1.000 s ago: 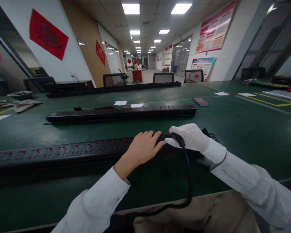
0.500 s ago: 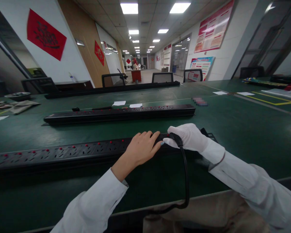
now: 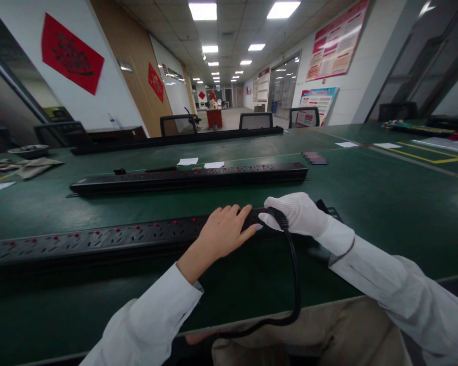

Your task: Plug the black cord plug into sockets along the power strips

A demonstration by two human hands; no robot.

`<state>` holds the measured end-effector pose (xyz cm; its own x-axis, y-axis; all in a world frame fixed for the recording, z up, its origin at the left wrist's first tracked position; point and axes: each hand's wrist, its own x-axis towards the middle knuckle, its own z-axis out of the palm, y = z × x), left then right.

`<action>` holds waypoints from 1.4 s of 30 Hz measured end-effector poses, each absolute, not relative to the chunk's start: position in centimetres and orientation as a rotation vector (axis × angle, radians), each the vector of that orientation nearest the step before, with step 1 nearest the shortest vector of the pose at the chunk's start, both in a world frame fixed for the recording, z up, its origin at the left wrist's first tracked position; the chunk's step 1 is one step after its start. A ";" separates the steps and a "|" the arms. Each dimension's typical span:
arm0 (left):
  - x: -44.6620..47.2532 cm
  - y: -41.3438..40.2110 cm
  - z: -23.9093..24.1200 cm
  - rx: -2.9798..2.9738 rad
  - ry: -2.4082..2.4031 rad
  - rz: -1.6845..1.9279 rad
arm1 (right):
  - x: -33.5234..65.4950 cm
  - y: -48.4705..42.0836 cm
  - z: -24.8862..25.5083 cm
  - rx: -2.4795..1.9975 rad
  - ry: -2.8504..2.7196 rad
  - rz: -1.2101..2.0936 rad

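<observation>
A long black power strip [image 3: 99, 240] with red switches lies across the green table [image 3: 385, 203] in front of me. My bare left hand [image 3: 223, 231] rests on the strip's right part, fingers stretched over its top. My right hand [image 3: 295, 214], in a white glove, is closed around a black plug [image 3: 278, 216] at the strip's right end. The plug's black cable [image 3: 295, 284] runs down from the glove, over the table's front edge and toward my lap.
A second black power strip [image 3: 191, 178] lies farther back on the table, and a third [image 3: 175, 138] along the far edge. Paper slips [image 3: 200, 163] lie between them. Cloth and a bowl [image 3: 28, 150] sit at far left. Chairs stand behind the table.
Hardly anything has moved; both hands stay on the near strip. The cable loop below the table edge has shifted slightly.
</observation>
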<state>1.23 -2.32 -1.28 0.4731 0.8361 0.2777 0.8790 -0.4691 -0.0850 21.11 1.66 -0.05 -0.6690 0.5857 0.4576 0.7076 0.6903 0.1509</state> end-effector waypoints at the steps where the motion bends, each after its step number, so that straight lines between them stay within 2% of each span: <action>1: 1.2 -2.3 -1.3 -2.506 -1.480 -0.296 | 21.1 1.7 -0.1 -1.005 -2.523 -0.455; 30: 1.1 -2.1 -1.8 -2.485 -1.456 -0.265 | 21.2 1.7 0.1 -1.005 -2.541 -0.438; 42: 1.3 -2.5 -1.2 -2.366 -1.608 -0.307 | 21.4 1.7 0.5 -0.960 -2.571 -0.383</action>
<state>1.33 -2.50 -1.16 0.3640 0.8753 0.3185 0.9310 -0.3517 -0.0975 21.36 1.70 0.54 -0.7002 0.5711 0.4285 0.6711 0.7312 0.1222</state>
